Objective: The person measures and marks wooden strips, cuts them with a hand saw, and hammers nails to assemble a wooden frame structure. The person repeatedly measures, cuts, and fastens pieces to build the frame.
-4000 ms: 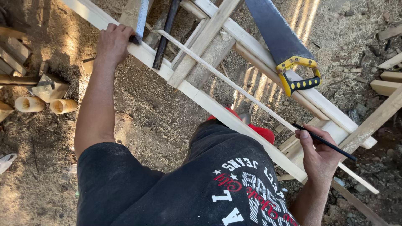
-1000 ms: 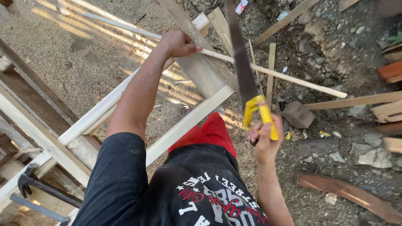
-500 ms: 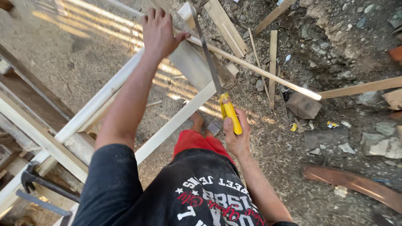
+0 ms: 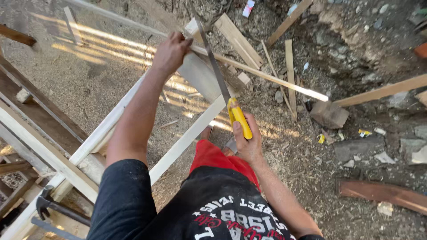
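I see my right hand point(image 4: 246, 142) clenched around the yellow handle of a handsaw point(image 4: 222, 89) — its blade runs up and away, edge set on a thin wooden strip point(image 4: 267, 78) where that strip crosses the pale timber frame point(image 4: 187, 138). My left hand point(image 4: 170, 52) presses down on the strip just beside the blade, fingers curled over it. A hammer point(image 4: 53, 206) rests on the frame at lower left — sawdust-strewn ground point(image 4: 311, 169) lies beneath.
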